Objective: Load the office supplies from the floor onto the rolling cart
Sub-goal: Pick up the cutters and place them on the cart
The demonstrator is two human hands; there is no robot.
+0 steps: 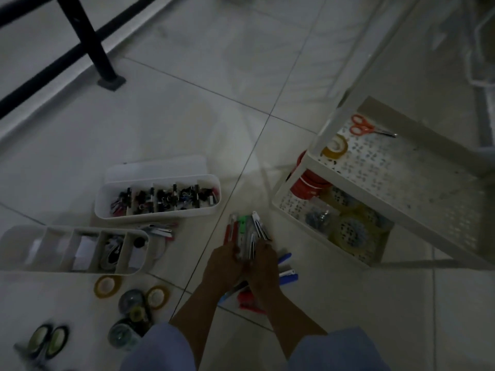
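Left hand (223, 263) and right hand (263, 263), fingers curled, together grip a fanned bundle of red, green and white plastic pens or cutters (247, 231). Blue and red ones (288, 277) lie loose beneath the wrists. White perforated rolling cart (375, 196) stands just right; squaring the bundle first should prevent slips

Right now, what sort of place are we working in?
Probably an office or supply room: pale tiled floor, a white perforated rolling cart holding orange scissors, and a divided tray of clips.
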